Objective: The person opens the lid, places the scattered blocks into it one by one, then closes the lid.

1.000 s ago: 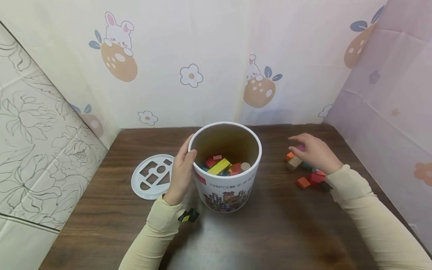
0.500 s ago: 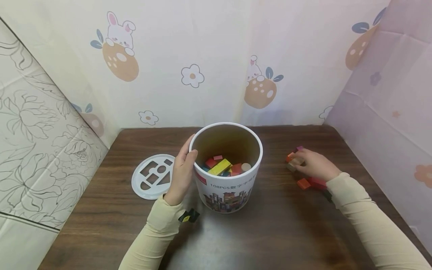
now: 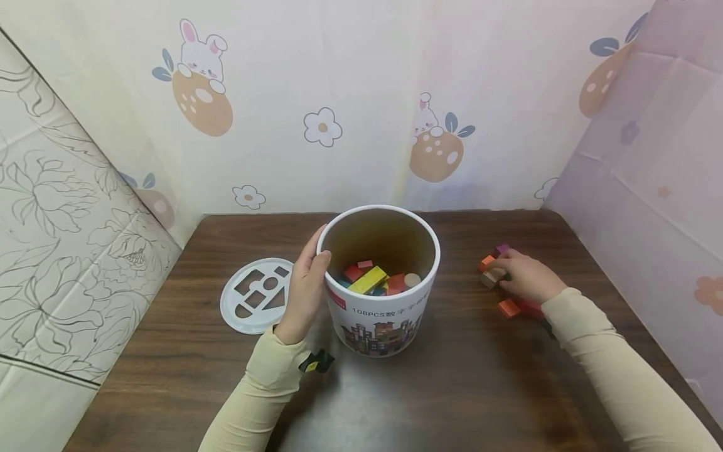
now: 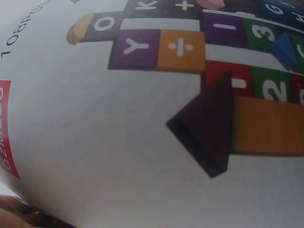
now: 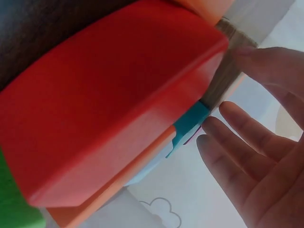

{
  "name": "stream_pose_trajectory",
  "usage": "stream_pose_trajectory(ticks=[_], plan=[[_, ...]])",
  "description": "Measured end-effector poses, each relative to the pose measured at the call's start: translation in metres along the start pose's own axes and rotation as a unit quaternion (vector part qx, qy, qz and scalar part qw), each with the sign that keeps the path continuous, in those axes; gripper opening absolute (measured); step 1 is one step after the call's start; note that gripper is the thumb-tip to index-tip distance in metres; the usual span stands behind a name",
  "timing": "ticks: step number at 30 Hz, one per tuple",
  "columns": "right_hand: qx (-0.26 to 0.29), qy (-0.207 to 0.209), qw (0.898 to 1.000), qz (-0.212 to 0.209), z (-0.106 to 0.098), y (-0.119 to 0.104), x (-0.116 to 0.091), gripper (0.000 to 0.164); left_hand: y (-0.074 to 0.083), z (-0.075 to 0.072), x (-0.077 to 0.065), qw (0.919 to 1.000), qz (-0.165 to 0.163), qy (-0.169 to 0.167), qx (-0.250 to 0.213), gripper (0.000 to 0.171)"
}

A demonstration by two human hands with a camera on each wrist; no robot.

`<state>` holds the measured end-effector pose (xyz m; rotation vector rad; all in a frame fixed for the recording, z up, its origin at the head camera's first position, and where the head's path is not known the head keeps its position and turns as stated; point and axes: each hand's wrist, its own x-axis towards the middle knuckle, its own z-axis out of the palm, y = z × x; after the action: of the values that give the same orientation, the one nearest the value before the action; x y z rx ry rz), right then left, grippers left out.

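A white tub (image 3: 378,307) stands on the brown table (image 3: 169,351), and its rim is held by the left hand (image 3: 305,285), whose fingers are curled against the outer wall with the thumb hooked over the edge. Coloured blocks (image 3: 373,279) are seen lying in the bottom of the tub. To the right, a small pile of loose blocks (image 3: 505,295) lies on the table, well apart from the tub, and the right hand (image 3: 528,279) rests on it, the fingers bent down over a plain wooden block (image 3: 490,276); whether that block is actually pinched cannot be told, since in the wrist view the fingers (image 5: 247,156) appear fairly straight beside a red block (image 5: 109,104). The step in hand is judged to be the picking of a block from the pile. A firm pinch and a lift clear of the neighbouring blocks would be called for next. A round lid (image 3: 254,302) with cut-out shapes lies flat to the left.
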<state>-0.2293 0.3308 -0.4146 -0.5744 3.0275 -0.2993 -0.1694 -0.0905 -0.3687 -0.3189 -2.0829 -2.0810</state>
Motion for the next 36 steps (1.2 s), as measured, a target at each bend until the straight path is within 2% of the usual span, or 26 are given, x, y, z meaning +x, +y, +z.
stream_pose_trajectory(ticks=[5,10,22,29,36], plan=[[-0.018,0.016,0.999,-0.028,0.003,0.004,0.005,0.036,0.0,0.0,0.0,1.0,0.003,-0.001,-0.004,0.046],[-0.023,0.014,0.999,-0.036,0.003,0.007,0.007,0.035,-0.001,0.0,0.0,1.0,0.007,-0.003,-0.002,0.046],[0.0,0.011,0.999,-0.053,-0.005,0.004,0.006,0.032,-0.002,0.0,0.0,0.9999,0.012,-0.006,-0.001,0.047],[-0.001,0.025,0.998,-0.051,-0.016,0.001,0.006,0.035,-0.002,-0.001,0.0,0.9999,0.013,-0.005,-0.002,0.046],[0.006,0.03,0.999,-0.043,-0.037,-0.01,0.005,0.037,-0.003,-0.001,0.0,0.9999,0.014,-0.005,-0.001,0.047]])
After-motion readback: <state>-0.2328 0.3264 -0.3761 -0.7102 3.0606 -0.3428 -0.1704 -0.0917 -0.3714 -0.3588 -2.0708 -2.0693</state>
